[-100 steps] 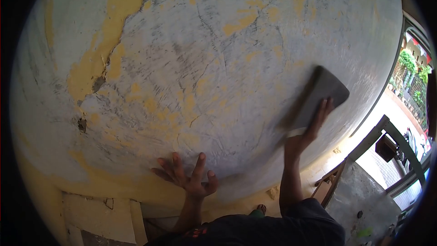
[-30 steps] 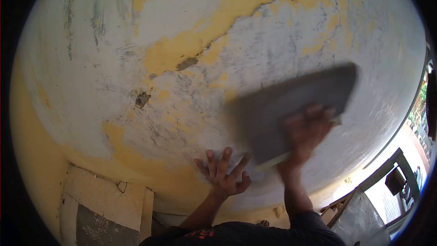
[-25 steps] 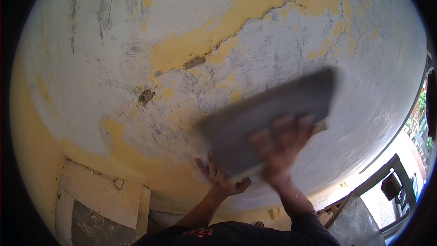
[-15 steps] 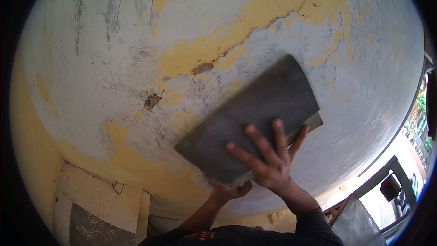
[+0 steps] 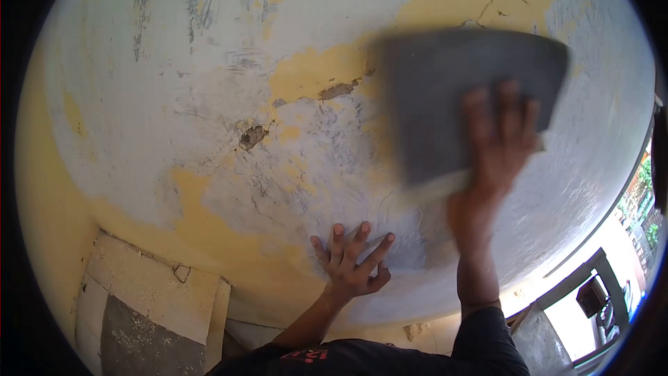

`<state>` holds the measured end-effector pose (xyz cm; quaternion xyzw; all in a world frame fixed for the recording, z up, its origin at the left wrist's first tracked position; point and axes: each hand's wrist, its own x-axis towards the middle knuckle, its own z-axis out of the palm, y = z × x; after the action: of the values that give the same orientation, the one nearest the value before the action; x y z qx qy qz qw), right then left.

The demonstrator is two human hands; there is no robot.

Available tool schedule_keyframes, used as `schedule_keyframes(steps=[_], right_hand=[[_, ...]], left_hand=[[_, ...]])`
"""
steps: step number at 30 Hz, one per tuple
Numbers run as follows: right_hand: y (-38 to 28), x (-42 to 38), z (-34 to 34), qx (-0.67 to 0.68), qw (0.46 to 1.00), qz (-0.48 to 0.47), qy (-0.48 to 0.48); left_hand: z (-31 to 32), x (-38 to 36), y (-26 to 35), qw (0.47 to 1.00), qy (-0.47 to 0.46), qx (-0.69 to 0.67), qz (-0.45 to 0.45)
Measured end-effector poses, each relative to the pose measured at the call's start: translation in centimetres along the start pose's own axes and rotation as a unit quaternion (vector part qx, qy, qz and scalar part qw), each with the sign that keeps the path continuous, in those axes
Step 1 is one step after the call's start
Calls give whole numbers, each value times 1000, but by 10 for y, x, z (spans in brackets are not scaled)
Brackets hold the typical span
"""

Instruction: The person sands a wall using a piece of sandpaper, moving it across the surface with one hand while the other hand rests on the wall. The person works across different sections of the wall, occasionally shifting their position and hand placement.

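Observation:
My right hand point(image 5: 499, 136) lies spread on a dark grey sheet point(image 5: 431, 97), pressing it to the wall point(image 5: 229, 35). Hand and sheet are blurred by motion. A paler edge shows beneath the sheet's lower side. Lower down, my left hand point(image 5: 351, 264) rests on the wall with its fingers apart and nothing in it. Between the left hand and the top of the view, the wall has peeling white and yellow paint, a crack and two chipped holes point(image 5: 254, 137).
At the lower left stands a pale panel point(image 5: 163, 278) with a dark grey patch. A dark frame point(image 5: 574, 278) stands at the lower right, beside a bright opening with green plants point(image 5: 643, 195) outside.
My right hand has moved up and to the right with the sheet, which has turned. My left hand, earlier partly hidden at the sheet's lower edge, now lies spread on the wall.

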<state>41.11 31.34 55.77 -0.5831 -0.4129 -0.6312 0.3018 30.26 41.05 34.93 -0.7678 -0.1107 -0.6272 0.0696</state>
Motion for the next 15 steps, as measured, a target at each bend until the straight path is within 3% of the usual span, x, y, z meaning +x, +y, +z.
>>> schedule_keyframes(steps=[1,3,4,6,7,8,10,11,14,15], right_hand=[[-8,-5,-5,0,1000,-1,5],[-22,-20,-16,47,976,-173,-123],[-15,-13,-17,40,978,-167,-120],[14,14,-17,-10,999,43,-12],[31,13,-8,41,993,97,51],[28,4,-10,32,993,97,51],[5,-20,-15,-10,992,-58,-112],[-8,-36,-16,91,983,-118,-112],[27,-43,-13,15,997,-10,-69],[38,-38,-13,50,992,118,-19]], left_hand=[[2,-2,1,1000,4,1,3],[2,-5,3,998,-2,-53,-38],[3,-4,1,998,-3,-58,-29],[0,1,0,1000,-3,6,4],[-1,0,1,1000,-5,-4,6],[-2,-1,2,1000,0,-13,-9],[7,-2,1,1000,12,-24,-15],[10,-6,-1,998,33,-47,-10],[4,-4,-5,999,26,-39,7],[1,-3,-2,1000,0,-8,9]])
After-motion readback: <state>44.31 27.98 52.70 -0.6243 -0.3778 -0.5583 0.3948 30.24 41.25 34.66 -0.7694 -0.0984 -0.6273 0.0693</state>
